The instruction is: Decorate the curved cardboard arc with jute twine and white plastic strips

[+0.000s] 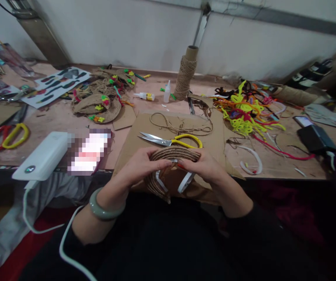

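A curved, twine-covered band (153,183) with brown cord laid in close rows is held near the table's front edge. White strips (186,182) show at its inner side, bent like a headband. My left hand (144,162) grips the band's upper left, thumb on the inner side and fingers behind. On the upper right, my right hand (201,164) clasps it the same way, the two thumbs nearly meeting. Just beyond lie open scissors (170,141) with yellow handles, blades pointing left. They rest on a cardboard sheet (133,136) that also bears loose twine (182,128).
Behind stand a twine spool (185,74) and a small glue bottle (167,93); another bottle (146,96) lies beside them. Colourful pipe cleaners (244,113) heap at right. At left are twine pieces (106,107), a phone (90,152), a corded power bank (43,156) and red-yellow scissors (15,136).
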`<state>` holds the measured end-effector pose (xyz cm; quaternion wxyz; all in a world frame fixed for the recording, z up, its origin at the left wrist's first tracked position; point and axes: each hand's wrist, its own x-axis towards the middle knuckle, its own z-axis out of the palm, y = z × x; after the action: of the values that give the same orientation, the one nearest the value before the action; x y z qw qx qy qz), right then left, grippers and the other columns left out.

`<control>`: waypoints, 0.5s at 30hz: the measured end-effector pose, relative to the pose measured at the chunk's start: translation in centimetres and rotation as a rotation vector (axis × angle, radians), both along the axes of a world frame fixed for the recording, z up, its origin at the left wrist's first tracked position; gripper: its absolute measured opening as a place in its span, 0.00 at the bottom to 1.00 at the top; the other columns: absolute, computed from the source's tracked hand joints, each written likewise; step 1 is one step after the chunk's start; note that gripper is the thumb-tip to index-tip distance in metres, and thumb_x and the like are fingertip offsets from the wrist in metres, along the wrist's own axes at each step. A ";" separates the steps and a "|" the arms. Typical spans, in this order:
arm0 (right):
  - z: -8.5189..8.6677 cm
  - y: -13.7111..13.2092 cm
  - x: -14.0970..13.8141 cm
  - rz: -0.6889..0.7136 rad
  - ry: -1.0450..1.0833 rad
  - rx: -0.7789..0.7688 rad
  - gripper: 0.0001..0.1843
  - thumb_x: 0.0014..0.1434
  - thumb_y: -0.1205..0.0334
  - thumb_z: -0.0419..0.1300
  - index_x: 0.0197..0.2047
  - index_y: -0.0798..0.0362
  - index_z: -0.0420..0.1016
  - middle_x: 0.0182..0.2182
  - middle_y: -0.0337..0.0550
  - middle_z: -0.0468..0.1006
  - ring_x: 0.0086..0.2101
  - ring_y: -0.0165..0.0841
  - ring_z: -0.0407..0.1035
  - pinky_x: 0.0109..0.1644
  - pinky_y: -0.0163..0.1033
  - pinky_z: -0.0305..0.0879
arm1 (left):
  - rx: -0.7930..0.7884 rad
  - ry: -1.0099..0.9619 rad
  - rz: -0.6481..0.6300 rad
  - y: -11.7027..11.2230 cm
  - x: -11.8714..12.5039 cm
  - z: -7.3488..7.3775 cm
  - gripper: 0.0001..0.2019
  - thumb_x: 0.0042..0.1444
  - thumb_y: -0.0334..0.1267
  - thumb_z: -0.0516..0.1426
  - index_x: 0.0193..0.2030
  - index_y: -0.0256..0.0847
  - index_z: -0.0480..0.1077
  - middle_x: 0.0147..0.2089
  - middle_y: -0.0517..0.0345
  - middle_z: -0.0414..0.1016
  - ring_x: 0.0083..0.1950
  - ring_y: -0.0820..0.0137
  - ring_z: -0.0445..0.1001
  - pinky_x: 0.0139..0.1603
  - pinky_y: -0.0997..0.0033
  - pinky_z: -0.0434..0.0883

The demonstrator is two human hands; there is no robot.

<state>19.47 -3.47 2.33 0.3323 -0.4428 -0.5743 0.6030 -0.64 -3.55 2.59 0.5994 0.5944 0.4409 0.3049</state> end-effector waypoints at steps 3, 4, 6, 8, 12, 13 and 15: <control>0.4 0.0 -0.2 0.045 -0.008 0.026 0.10 0.45 0.59 0.65 0.29 0.56 0.74 0.25 0.37 0.72 0.26 0.25 0.63 0.30 0.33 0.61 | 0.015 0.008 -0.037 0.2 0.2 0.1 0.10 0.48 0.41 0.62 0.31 0.36 0.73 0.27 0.60 0.72 0.28 0.74 0.67 0.29 0.76 0.64; 0.5 0.1 -0.2 0.059 -0.005 0.029 0.10 0.45 0.59 0.65 0.30 0.56 0.74 0.25 0.37 0.72 0.26 0.25 0.63 0.30 0.33 0.61 | 0.015 0.001 -0.038 0.2 0.3 0.0 0.09 0.49 0.40 0.62 0.30 0.35 0.73 0.26 0.60 0.72 0.27 0.74 0.67 0.28 0.76 0.64; 0.6 0.1 0.0 0.079 -0.003 0.019 0.12 0.47 0.56 0.65 0.31 0.56 0.74 0.26 0.37 0.72 0.26 0.25 0.62 0.29 0.32 0.60 | 0.007 -0.015 0.000 0.2 0.3 -0.3 0.08 0.48 0.40 0.62 0.30 0.35 0.73 0.26 0.60 0.72 0.27 0.74 0.67 0.29 0.76 0.64; 0.5 0.1 0.3 0.072 -0.049 -0.017 0.14 0.48 0.53 0.64 0.31 0.56 0.74 0.24 0.37 0.70 0.24 0.24 0.60 0.26 0.32 0.56 | -0.028 -0.030 0.076 0.2 0.3 -0.7 0.10 0.48 0.40 0.62 0.32 0.35 0.73 0.28 0.59 0.73 0.28 0.74 0.68 0.30 0.75 0.65; 0.1 0.2 0.6 0.017 -0.171 -0.075 0.16 0.49 0.49 0.63 0.27 0.56 0.71 0.19 0.35 0.63 0.21 0.23 0.55 0.23 0.31 0.51 | -0.138 -0.078 0.141 0.1 0.2 -1.5 0.14 0.47 0.42 0.63 0.37 0.34 0.74 0.32 0.55 0.76 0.31 0.71 0.72 0.31 0.72 0.68; 0.1 0.2 0.5 0.016 -0.168 -0.079 0.17 0.48 0.49 0.64 0.26 0.55 0.71 0.19 0.35 0.63 0.21 0.23 0.55 0.23 0.31 0.51 | -0.152 -0.099 0.134 0.1 0.2 -1.7 0.14 0.47 0.42 0.64 0.37 0.34 0.74 0.32 0.54 0.76 0.31 0.71 0.72 0.32 0.72 0.69; 0.0 0.3 0.5 0.027 -0.138 -0.088 0.17 0.47 0.48 0.64 0.28 0.55 0.71 0.20 0.35 0.63 0.21 0.23 0.55 0.24 0.32 0.51 | -0.169 -0.150 0.117 0.0 0.2 -1.8 0.15 0.48 0.44 0.63 0.38 0.34 0.75 0.34 0.53 0.77 0.32 0.70 0.73 0.33 0.71 0.70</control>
<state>19.92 -3.19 2.37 0.2642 -0.4898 -0.5748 0.5999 -0.46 -3.54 0.80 0.6599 0.4905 0.4530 0.3447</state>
